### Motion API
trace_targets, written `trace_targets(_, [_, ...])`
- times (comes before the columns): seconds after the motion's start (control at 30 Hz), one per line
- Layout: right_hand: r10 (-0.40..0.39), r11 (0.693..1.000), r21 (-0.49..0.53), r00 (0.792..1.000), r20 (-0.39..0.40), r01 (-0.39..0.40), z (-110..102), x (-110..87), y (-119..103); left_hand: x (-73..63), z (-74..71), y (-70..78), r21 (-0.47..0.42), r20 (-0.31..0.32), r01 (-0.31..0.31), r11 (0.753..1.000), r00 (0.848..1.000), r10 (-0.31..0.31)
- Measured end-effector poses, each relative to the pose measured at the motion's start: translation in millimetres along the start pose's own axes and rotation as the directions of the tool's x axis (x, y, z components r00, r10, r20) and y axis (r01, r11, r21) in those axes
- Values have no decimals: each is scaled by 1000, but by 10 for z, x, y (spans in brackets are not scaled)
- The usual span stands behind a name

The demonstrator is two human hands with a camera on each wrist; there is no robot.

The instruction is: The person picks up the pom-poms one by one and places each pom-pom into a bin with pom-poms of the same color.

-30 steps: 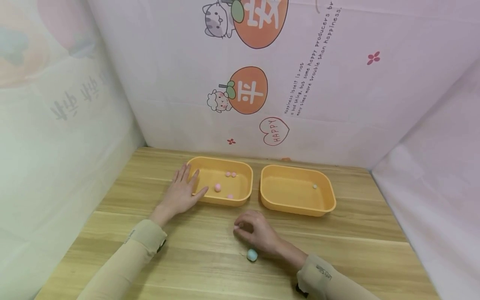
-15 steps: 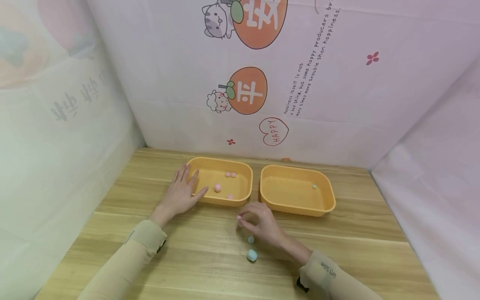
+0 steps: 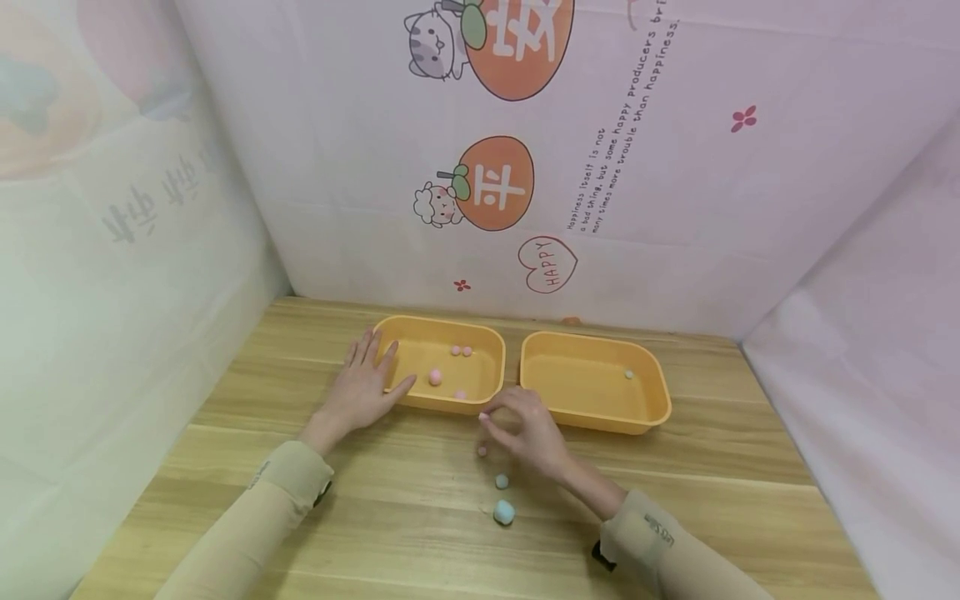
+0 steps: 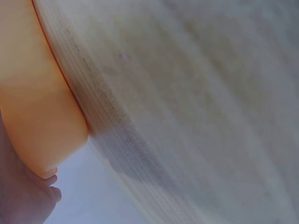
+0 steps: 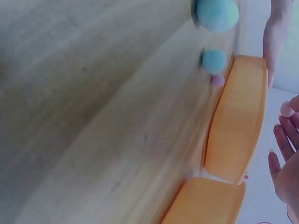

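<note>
My left hand [image 3: 363, 387] rests with spread, straight fingers over the left end of a yellow-orange tray [image 3: 487, 367]. In the left wrist view, fingers [image 4: 53, 191] show at the tray's [image 4: 46, 116] edge. Thumb and index finger of my right hand [image 3: 528, 429] pinch a small pink ball [image 5: 287, 109] near that tray's front right corner. Below the hand, a pink ball [image 3: 482, 451], a small light-blue ball [image 3: 502, 481] and a larger light-blue ball [image 3: 504, 512] lie in a rough line on the table. Several pink balls [image 3: 435, 377] lie inside the left tray.
A second yellow-orange tray [image 3: 577, 383] stands to the right, holding one small pale green ball [image 3: 628, 374]. Both trays sit toward the back of the wooden table [image 3: 405, 517]. White printed cloth [image 3: 337, 192] hangs behind and at both sides.
My right hand has moved forward with the pinched pink ball, toward the left tray. The small light-blue ball and another pink ball on the table came into sight. My left hand stays in place.
</note>
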State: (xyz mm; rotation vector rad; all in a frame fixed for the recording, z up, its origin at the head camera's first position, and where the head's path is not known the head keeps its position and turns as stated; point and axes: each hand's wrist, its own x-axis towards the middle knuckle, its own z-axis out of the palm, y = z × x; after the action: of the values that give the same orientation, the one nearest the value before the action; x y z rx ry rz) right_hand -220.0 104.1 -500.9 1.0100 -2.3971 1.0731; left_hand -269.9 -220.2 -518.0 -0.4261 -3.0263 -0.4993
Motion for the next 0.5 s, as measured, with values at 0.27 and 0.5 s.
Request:
trace_targets(0.27, [5,1000,-9,1000,-22,-5,-64,130,31,3,4,-4,-9,-1,4,1000,1000,-4])
trace_targets(0.5, [-22,999,-35,998,-65,19,-92,252,104,1,7,-13,4,-9,0,1000,1000,0])
